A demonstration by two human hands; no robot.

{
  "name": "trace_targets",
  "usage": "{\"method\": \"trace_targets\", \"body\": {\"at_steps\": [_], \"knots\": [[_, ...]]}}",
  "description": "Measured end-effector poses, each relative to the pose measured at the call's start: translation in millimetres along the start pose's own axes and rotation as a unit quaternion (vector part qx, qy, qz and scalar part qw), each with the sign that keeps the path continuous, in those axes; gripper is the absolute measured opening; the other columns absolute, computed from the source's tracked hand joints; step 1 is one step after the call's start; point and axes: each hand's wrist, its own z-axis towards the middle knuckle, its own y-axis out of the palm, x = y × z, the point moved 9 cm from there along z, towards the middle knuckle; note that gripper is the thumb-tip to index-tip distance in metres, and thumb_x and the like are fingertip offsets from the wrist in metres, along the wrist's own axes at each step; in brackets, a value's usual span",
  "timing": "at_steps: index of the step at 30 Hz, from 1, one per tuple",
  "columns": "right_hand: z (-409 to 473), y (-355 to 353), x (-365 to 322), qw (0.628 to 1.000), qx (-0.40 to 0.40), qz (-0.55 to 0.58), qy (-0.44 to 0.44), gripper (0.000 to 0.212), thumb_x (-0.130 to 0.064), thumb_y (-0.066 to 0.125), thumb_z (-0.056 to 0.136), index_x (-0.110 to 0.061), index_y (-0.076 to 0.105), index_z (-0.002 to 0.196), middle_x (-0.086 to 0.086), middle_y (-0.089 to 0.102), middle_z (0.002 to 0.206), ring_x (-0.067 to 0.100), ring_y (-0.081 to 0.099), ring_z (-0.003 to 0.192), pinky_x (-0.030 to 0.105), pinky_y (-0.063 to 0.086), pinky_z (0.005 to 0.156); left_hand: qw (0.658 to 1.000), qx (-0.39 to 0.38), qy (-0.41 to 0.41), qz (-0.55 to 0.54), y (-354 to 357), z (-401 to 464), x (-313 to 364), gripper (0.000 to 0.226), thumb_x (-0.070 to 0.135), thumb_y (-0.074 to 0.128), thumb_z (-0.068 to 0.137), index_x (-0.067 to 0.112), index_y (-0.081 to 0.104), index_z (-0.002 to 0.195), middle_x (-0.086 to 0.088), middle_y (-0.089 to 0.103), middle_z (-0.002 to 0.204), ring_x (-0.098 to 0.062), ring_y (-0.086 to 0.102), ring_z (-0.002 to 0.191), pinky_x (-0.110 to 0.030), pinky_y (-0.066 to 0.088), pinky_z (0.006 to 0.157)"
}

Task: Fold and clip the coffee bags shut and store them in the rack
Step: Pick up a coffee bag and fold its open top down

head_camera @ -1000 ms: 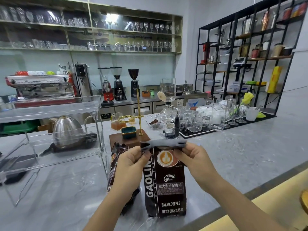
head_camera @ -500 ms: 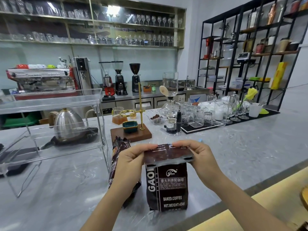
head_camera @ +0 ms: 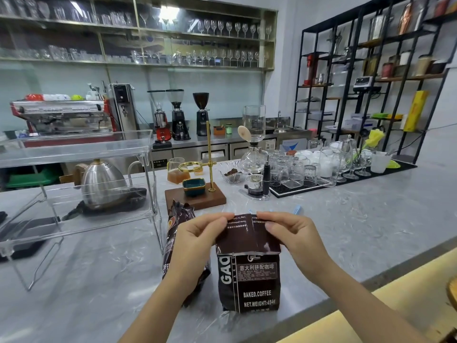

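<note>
Standing upright, the dark coffee bag [head_camera: 249, 276] has its folded-over top pinched by both hands [head_camera: 247, 233].

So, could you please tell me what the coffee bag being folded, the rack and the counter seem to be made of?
Coffee bag: probably glossy dark foil or plastic laminate; its folded top holds a sharp crease and catches light.
Rack: clear acrylic or similar plastic, with thin metal wire legs; the kettle shows through it.
Counter: grey veined marble or a marble-look slab, smooth and faintly reflective.

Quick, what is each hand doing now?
Left hand: pinches the folded top of the coffee bag.
Right hand: pinches the same fold.
</note>
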Motion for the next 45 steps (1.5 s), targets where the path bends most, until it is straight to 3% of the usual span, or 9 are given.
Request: {"method": "trace_targets", "body": {"at_steps": [4,16,22,26,33,36,38,42,45], "knots": [[-4.6,2.7,0.7,1.000,0.005,0.007,-0.005,0.028,0.007,0.059,0.089,-0.011,0.077,0.099,0.010,0.079,0.091,0.013,0.073,0.085,0.022,0.059,0.077,1.000,0.009,0.000,-0.002,3.8,-4.7,-3.6,0.019,0.001,0.076,0.082,0.011,0.080,0.098,-0.012,0.082,0.089,-0.025,0.078,0.082,-0.031,0.064,0.070],[-9.1,8.8,0.5,1.000,-0.002,-0.027,0.001,0.038,-0.002,0.055,0.095,-0.024,0.058,0.126,0.016,0.078,0.092,0.026,0.075,0.087,0.030,0.061,0.073,0.997,0.044,0.050,0.046,2.9,-11.6,-1.6,0.024,0.001,0.074,0.085,0.019,0.077,0.101,-0.002,0.082,0.090,-0.018,0.078,0.085,-0.036,0.065,0.075],[-2.5,17.3,3.2,0.998,-0.014,-0.045,0.039,0.018,-0.011,0.074,0.082,-0.015,0.071,0.099,0.015,0.076,0.095,0.026,0.071,0.085,0.040,0.059,0.080,0.995,0.084,0.056,0.011,7.4,-17.9,-9.2,0.030,0.000,0.072,0.087,0.016,0.056,0.105,0.000,0.080,0.082,-0.011,0.076,0.074,-0.026,0.061,0.067],[-2.2,24.7,5.2,0.998,-0.025,0.030,0.056,0.018,-0.016,0.079,0.067,-0.018,0.076,0.084,0.012,0.075,0.086,0.026,0.071,0.080,0.041,0.060,0.078,0.996,0.079,0.043,-0.005,8.4,-19.1,-11.6,0.028,0.000,0.073,0.085,0.016,0.059,0.104,-0.003,0.078,0.081,-0.012,0.074,0.073,-0.027,0.061,0.066],[-5.6,25.2,-7.6,0.995,0.045,-0.067,-0.056,0.020,-0.001,0.076,0.077,-0.021,0.076,0.070,0.000,0.076,0.069,0.014,0.071,0.067,0.026,0.057,0.066,0.999,0.037,0.018,0.013,17.9,-12.7,-9.0,0.014,0.011,0.079,0.081,0.024,0.080,0.079,-0.006,0.081,0.081,-0.021,0.077,0.077,-0.038,0.062,0.073],[-5.8,26.4,-10.8,0.997,0.020,-0.046,-0.051,0.006,-0.018,0.072,0.079,-0.021,0.077,0.077,0.010,0.077,0.075,0.020,0.072,0.072,0.034,0.059,0.067,0.998,0.047,0.047,-0.008,15.7,-12.3,-1.8,0.008,0.012,0.079,0.078,0.019,0.080,0.074,-0.010,0.080,0.077,-0.020,0.075,0.071,-0.035,0.062,0.068],[-3.0,26.5,-11.4,0.998,-0.003,-0.042,-0.041,0.018,-0.032,0.063,0.082,-0.020,0.076,0.082,0.017,0.076,0.081,0.026,0.071,0.076,0.043,0.058,0.070,0.996,0.054,0.077,-0.006,13.4,-10.3,6.5,0.005,0.018,0.079,0.074,0.014,0.079,0.076,-0.012,0.078,0.077,-0.021,0.073,0.073,-0.038,0.061,0.071],[-3.2,22.4,-5.2,0.988,0.062,-0.108,-0.093,0.027,-0.039,0.056,0.093,-0.023,0.068,0.074,-0.004,0.068,0.067,0.009,0.063,0.065,0.028,0.053,0.061,0.992,0.069,0.093,0.045,14.6,-5.1,0.8,0.006,0.002,0.078,0.080,0.008,0.078,0.081,-0.008,0.078,0.086,-0.014,0.072,0.079,-0.030,0.059,0.075],[-5.8,20.8,6.9,0.974,0.095,-0.161,-0.127,0.025,-0.037,0.052,0.093,-0.025,0.062,0.074,-0.004,0.061,0.063,0.005,0.055,0.059,0.026,0.047,0.057,0.994,0.051,0.071,0.064,18.6,-6.8,-9.2,0.010,0.002,0.077,0.081,0.012,0.079,0.082,0.003,0.081,0.089,-0.007,0.075,0.080,-0.021,0.059,0.072]]}}
